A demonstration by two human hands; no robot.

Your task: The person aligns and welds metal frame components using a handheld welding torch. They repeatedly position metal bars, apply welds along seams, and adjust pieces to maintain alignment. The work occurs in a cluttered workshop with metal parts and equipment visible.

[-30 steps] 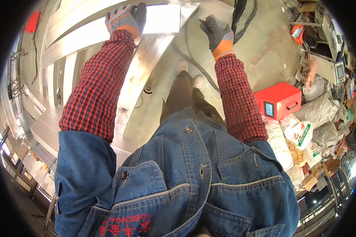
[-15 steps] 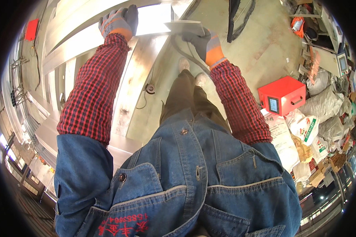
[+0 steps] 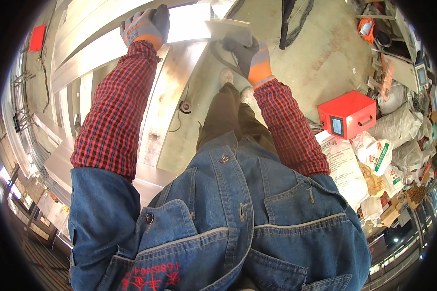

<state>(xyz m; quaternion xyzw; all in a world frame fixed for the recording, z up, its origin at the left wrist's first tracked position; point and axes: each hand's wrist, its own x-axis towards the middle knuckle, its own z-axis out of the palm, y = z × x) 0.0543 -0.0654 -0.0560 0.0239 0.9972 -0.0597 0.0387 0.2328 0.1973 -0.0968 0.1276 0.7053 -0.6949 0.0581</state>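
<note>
My left hand (image 3: 145,26), in a grey and orange glove, is closed over the edge of a long, shiny metal profile (image 3: 189,24). Glare washes out much of that metal's surface. At the profile's right end, my right hand (image 3: 251,59), gloved the same way, grips a thin flat metal plate (image 3: 228,30) by its near edge. The plate's left side meets or overlaps the profile's end; I cannot tell whether they touch. Some fingers of both hands are hidden.
Under the profile lie more long metal pieces (image 3: 167,102). A small round tool with a cord (image 3: 185,107) rests by my legs. To the right, a red machine with a screen (image 3: 347,114) stands beside white sacks (image 3: 342,169) and plastic-wrapped bundles (image 3: 398,127). A black strap or hose (image 3: 287,24) lies ahead.
The plate in my right hand has tilted, showing more of its broad face. My right hand and forearm have shifted slightly left. My left hand has stayed nearly in place.
</note>
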